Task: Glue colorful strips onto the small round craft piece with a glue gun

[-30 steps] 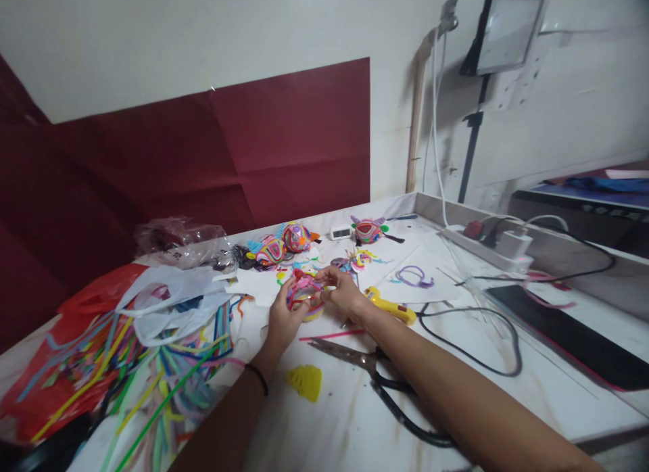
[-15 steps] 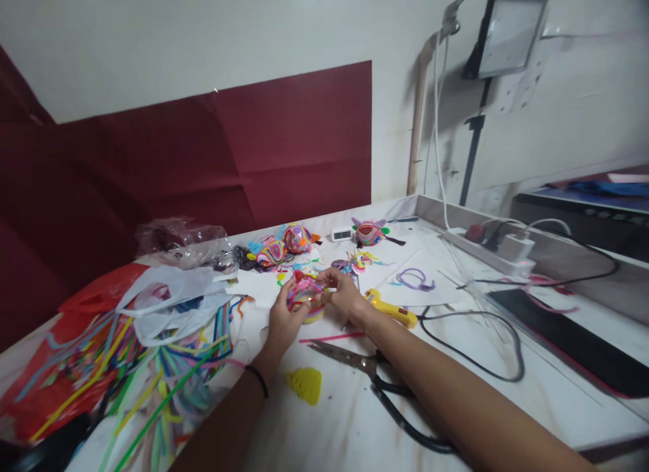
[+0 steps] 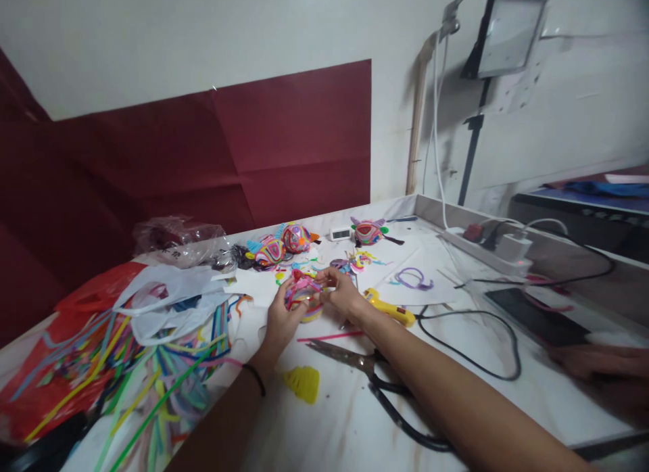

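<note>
Fingers of both hands close around one small, multicoloured pipe-cleaner craft piece, held just above the white tabletop. The left hand cups it from the near left side, thumb and fingertips curled onto its rim; the right hand pinches its far right edge, fingers together on the pink and red strands. The piece is a rounded, ring-like bundle, so it has no strong long axis; its open face seems tipped up toward the camera, though the blur keeps me from saying more. Just beyond the right fingers lies a yellow glue gun, lying flat with its nozzle toward them and its black cord looping away. Nearer than the fingers, a pink stick lies crosswise, then the scissors, their blades aimed toward the left wrist. A yellow scrap sits beside the left forearm. Left of the left fingers spreads a heap of loose pipe cleaners over plastic bags. Past the fingers, finished craft pieces stand near the wall. Another person's hand rests at the far right edge.
</note>
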{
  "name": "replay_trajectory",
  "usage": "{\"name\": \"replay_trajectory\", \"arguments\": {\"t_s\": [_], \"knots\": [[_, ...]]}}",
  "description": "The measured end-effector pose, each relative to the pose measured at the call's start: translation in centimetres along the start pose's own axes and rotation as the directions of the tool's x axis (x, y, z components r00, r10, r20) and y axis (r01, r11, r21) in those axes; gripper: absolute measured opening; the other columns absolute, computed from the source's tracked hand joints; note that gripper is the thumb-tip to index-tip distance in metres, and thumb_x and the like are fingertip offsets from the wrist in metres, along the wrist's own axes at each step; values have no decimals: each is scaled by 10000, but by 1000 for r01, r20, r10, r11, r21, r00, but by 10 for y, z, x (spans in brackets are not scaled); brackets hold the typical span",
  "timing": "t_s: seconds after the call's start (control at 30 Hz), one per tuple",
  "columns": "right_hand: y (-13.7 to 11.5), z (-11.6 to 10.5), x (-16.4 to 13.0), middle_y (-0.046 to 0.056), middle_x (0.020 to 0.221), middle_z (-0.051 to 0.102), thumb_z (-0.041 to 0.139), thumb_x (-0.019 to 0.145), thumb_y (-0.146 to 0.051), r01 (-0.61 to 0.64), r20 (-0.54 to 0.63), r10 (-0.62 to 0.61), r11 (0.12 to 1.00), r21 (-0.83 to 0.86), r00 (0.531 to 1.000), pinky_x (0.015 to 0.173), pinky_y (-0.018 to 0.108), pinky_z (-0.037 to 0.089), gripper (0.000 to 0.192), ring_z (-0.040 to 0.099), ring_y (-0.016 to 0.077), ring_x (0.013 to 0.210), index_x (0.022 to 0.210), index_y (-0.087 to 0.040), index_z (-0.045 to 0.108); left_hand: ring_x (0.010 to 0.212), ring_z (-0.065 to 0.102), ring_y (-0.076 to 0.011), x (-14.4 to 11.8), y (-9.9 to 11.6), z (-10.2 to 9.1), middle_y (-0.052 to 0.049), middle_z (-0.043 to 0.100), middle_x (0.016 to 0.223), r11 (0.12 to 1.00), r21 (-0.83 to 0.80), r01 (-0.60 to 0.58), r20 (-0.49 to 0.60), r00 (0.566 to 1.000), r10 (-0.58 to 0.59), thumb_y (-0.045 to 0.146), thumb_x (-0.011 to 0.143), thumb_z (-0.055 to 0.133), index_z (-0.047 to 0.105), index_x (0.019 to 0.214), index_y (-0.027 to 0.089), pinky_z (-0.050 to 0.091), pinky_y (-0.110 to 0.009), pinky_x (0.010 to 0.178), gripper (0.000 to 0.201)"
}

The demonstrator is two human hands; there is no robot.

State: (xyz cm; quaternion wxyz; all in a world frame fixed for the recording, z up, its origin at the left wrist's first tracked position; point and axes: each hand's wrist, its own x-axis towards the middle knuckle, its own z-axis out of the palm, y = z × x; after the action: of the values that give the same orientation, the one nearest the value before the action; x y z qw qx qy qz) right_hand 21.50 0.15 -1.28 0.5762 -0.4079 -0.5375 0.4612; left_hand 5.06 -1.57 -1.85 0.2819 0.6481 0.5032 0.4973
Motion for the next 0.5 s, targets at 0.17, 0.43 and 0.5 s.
{"name": "replay_trajectory", "arguments": {"t_s": [0.17,0.43,0.5], "knots": [[-1,1,-1,-18,797,582,688,465,-100,-24,-10,24,1000,13,1000,685,279,467,362,531,153,767,797,-202,587,1142,587,-270,0,1,0,-117,614,1238,1000,23,-19,-19,1000,19,250,705,674,532,1264,172,448,-401,997,583],[-2,0,-2,-22,803,604,681,453,-101,-41,-11,41,999,21,999,686,277,472,368,545,149,762,795,-200,589,1162,569,-265,1,-3,0,-104,612,1245,1000,19,-25,-21,999,25,213,699,659,533,1265,181,426,-406,1018,581],[-3,0,-2,-18,810,614,686,455,-111,-41,-8,41,999,24,999,689,283,478,369,554,154,767,799,-201,589,1163,567,-263,1,-3,0,-101,614,1245,999,22,-28,-27,999,29,206,694,660,536,1264,183,420,-405,1023,583]]}}
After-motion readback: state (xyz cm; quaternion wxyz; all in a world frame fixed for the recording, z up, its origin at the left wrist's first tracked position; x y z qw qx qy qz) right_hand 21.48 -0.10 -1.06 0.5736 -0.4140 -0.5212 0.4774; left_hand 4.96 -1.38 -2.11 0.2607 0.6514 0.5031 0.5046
